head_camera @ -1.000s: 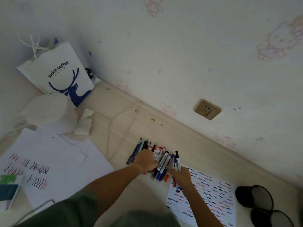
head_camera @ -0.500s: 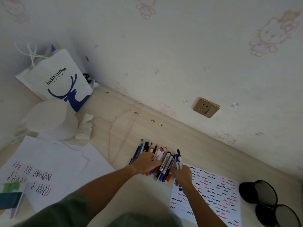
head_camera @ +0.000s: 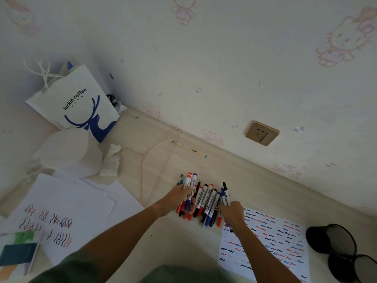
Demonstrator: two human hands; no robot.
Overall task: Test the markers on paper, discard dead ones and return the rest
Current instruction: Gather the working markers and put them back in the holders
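Pale wood floor by the wall holds a pile of markers, light, stiff and slippery, best grabbed around the middle; the left hand grips a few and the right hand pinches one beside the scribbled paper.

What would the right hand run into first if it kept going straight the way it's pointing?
The right hand points away from the person, toward the wall. It already grips markers, so next would likely be bare floor and then the wall's base; depth is hard to judge.
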